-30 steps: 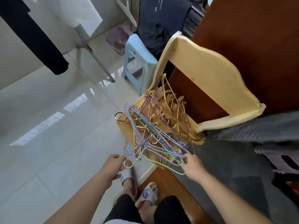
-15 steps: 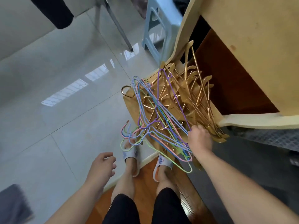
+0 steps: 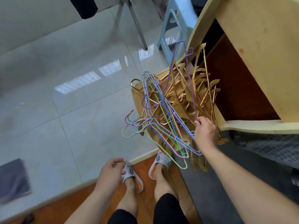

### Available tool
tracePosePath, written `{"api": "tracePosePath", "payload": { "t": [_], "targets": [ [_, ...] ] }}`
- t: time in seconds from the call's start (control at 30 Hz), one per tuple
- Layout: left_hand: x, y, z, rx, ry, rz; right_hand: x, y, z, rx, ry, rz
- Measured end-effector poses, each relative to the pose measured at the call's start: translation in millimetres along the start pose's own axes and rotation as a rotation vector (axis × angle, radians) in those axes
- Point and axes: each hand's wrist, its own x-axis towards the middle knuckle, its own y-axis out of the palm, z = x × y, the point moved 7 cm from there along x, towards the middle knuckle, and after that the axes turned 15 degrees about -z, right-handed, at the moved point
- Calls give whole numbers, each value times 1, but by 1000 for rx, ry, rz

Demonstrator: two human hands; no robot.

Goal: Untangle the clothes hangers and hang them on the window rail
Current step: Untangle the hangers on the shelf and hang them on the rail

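A tangled pile of hangers lies on a wooden chair seat (image 3: 137, 94): thin coloured wire hangers (image 3: 155, 120) in blue, pink, green and purple on the left, gold metal hangers (image 3: 202, 88) on the right. My right hand (image 3: 204, 133) pinches a purple wire hanger (image 3: 184, 65), which stands tilted up above the pile. My left hand (image 3: 111, 170) hangs low over my left slipper with loosely curled fingers and holds nothing. No window rail is in view.
The chair's pale backrest (image 3: 252, 50) rises at the right. A light blue plastic stool (image 3: 174, 25) and a metal stand leg (image 3: 137, 28) are behind the chair on the glossy tiled floor. A dark garment (image 3: 84, 7) hangs at the top left. My slippered feet (image 3: 145, 172) stand on a wooden floor strip.
My right hand has taken hold of the purple hanger and lifted its far end up out of the pile. My left hand stays low and empty, shifted slightly right.
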Motion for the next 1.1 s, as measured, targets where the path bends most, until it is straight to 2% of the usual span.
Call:
{"api": "tracePosePath", "payload": {
  "t": [0.13,0.2,0.33,0.43,0.47,0.53,0.6,0.63,0.73,0.8,0.9,1.1],
  "targets": [
    [-3,7,-4,8,35,61,4,-17,16,122,-10,-55],
    [-8,5,-15,-40,98,111,-7,-26,37,203,-16,22],
    [-33,4,-43,-192,226,329,-85,-12,94,501,119,424],
    [-43,5,-56,-394,131,527,-162,-2,141,687,217,680],
    [-42,5,-60,-441,105,545,-183,-1,154,721,256,744],
    [-34,-1,-65,-383,145,457,-214,-1,173,743,302,859],
    [-22,-10,-62,-326,174,340,-221,6,175,650,176,918],
    [-17,-13,-59,-320,174,296,-212,11,167,558,76,890],
    [-3,-29,-45,-267,184,180,-139,23,96,147,-63,531],
    [4,-40,-36,-264,173,123,-94,21,44,-113,-156,375],
    [11,-50,-20,-289,112,96,-67,31,-1,-267,-266,377],
    [16,-56,-1,-301,53,86,-68,38,-3,-227,-199,463]
  ]
}}
